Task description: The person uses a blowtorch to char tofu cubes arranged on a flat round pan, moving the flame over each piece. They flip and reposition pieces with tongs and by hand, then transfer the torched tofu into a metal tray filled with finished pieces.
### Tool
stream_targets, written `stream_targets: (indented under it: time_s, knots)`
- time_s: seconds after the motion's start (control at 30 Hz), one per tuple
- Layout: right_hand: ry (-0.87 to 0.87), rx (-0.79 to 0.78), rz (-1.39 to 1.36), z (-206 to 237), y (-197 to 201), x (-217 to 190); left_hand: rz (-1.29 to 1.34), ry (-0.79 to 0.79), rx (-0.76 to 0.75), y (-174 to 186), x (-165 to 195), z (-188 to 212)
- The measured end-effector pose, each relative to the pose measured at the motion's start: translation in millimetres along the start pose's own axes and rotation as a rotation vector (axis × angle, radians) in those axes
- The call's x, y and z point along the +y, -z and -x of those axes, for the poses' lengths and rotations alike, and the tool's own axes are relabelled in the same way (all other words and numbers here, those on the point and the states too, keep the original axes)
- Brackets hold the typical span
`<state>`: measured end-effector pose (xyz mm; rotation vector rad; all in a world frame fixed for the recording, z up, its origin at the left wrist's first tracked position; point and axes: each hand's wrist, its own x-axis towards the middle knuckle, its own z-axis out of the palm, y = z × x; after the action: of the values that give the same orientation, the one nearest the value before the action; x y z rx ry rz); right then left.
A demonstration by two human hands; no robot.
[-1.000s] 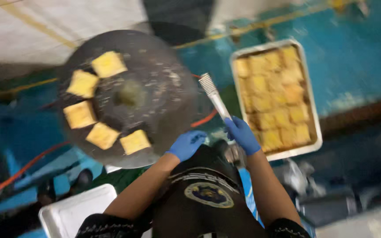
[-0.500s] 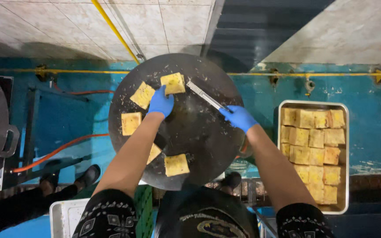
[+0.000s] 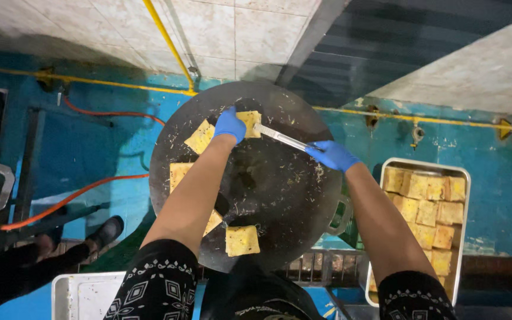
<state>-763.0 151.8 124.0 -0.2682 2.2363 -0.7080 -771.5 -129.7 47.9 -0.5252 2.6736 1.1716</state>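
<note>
A big round black griddle carries several yellow square flatbread pieces around its rim. My left hand, in a blue glove, presses on the far piece. My right hand, also gloved blue, holds metal tongs whose tip touches that same piece. Another square lies just left of my left hand, one sits at the left edge, and one lies at the near edge. My left forearm hides part of a further piece.
A metal tray full of yellow squares stands to the right of the griddle. A white tray sits at the lower left. An orange hose runs along the left, and someone's dark shoes show there. A tiled wall lies beyond.
The view has swung and steadied over the griddle. Both hands moved from near my body out to the far piece, the left onto it and the tongs' tip against it.
</note>
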Motion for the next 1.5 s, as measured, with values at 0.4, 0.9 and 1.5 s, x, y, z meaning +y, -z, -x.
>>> stream_targets:
  time_s: [0.4,0.9,1.5]
  knots:
    - [0.087,0.032,-0.124,-15.1,-27.0,-7.3,0.117,0.056,-0.048,-8.6,7.1,-15.1]
    - [-0.042,0.475,-0.587,224.0,-121.5,235.6,0.431,-0.439,-0.475,-62.8,94.6,162.0]
    - [-0.884,0.866,-1.146,638.2,-249.6,560.1,0.417,-0.231,-1.041,-387.1,198.5,502.2]
